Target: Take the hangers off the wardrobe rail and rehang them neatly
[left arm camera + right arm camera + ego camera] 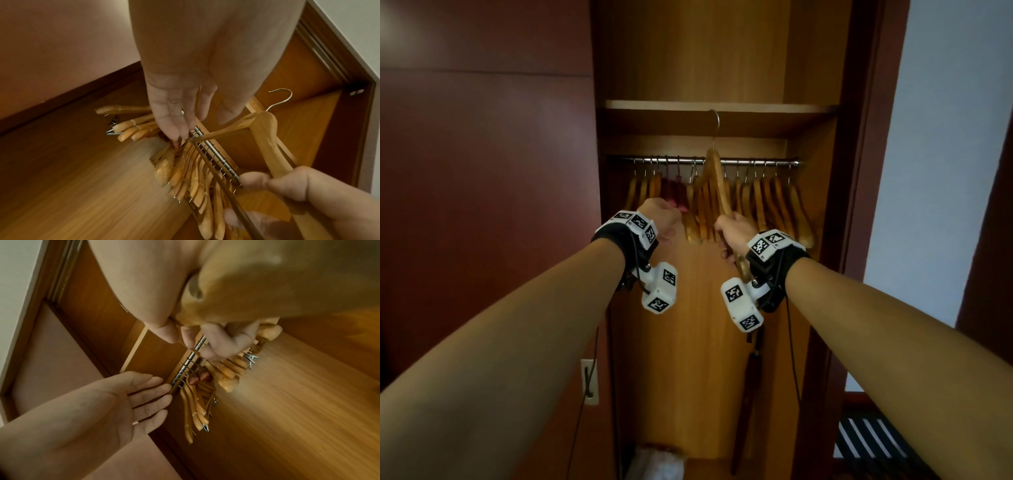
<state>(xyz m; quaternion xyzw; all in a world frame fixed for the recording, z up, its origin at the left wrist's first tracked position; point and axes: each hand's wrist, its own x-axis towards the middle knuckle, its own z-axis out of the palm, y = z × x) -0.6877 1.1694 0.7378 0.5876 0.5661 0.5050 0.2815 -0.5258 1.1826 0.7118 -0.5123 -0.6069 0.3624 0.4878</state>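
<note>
Gripping one wooden hanger (pixel 717 178) by its lower arm and crossbar with the right hand (pixel 734 229), fingers curled round it. Lifting it clear of the rail (pixel 756 161), its steel hook (pixel 716 120) poking up in front of the shelf (pixel 715 107). Glowing honey-brown, glossy, with broad rounded shoulders. Holding the left hand (pixel 659 214) released, fingers straight, just beside the hanging row and grasping nothing. Crowding the chrome rail inside the wardrobe (pixel 688 325): many more wooden hangers (pixel 774 202), plus a couple of dark red ones (pixel 677 192) near the left hand. Showing metal clips (pixel 251 358) on some, in the right wrist view.
</note>
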